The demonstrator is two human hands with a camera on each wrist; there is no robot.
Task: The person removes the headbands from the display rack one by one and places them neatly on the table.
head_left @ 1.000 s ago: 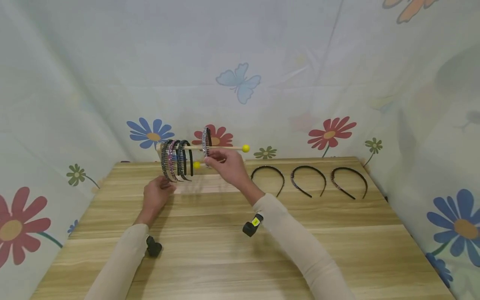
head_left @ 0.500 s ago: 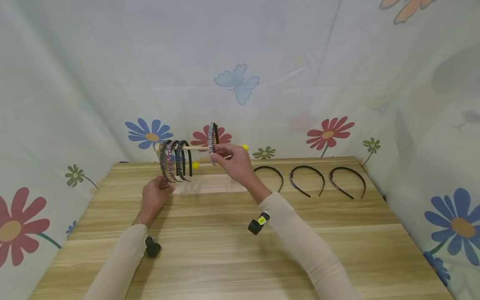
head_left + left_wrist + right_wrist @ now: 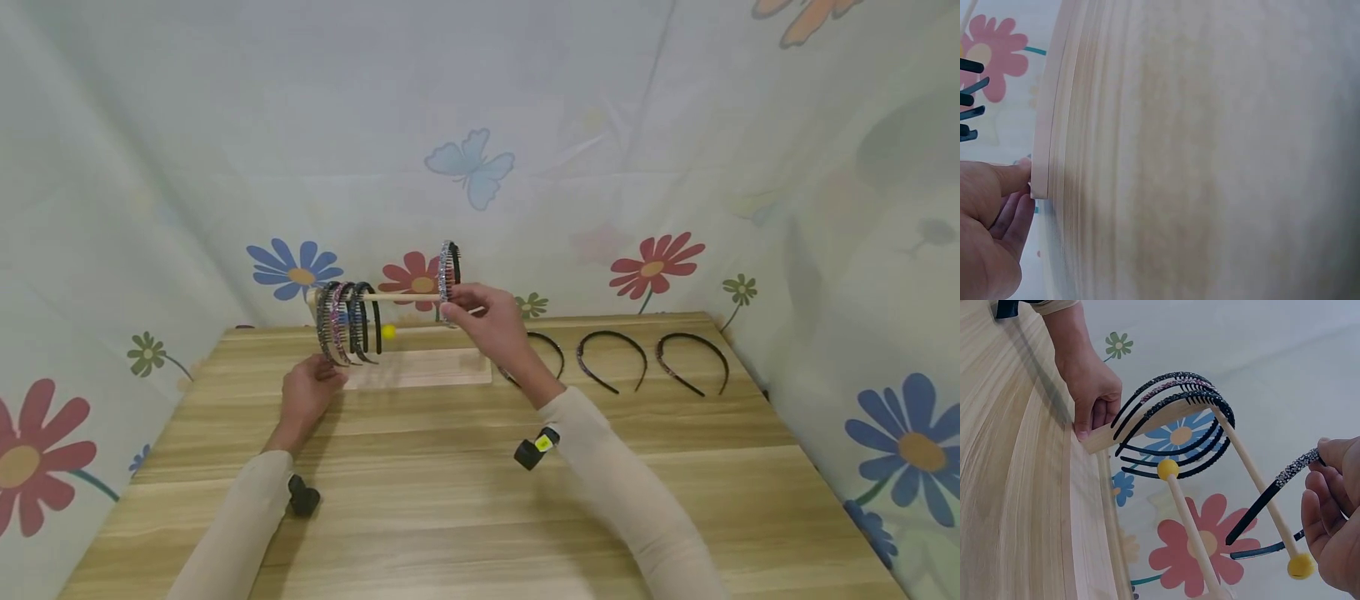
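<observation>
My right hand (image 3: 491, 327) pinches a silver-glitter toothed headband (image 3: 444, 271) between thumb and fingers. In the right wrist view that headband arches around the upper wooden rod (image 3: 1260, 478), near its yellow ball end (image 3: 1300, 566). Several dark toothed headbands (image 3: 326, 325), one with pink glitter (image 3: 337, 321), hang bunched at the rod's left end. Down at the left end of the wooden stand's base (image 3: 420, 368), my left hand (image 3: 307, 392) grips the corner; the left wrist view has the thumb (image 3: 1013, 177) against the base's edge.
A second, lower rod ends in another yellow ball (image 3: 1168, 469). Right of the stand, three headbands lie in a row on the wood-grain table (image 3: 465, 500): one partly behind my right arm, a middle one (image 3: 611, 333) and a far-right one (image 3: 693, 337). A flower-printed cloth (image 3: 360, 167) hangs behind.
My right hand has slid the silver-glitter headband rightward along the upper rod, away from the bunched ones and toward the ball end. My left hand stays at the base.
</observation>
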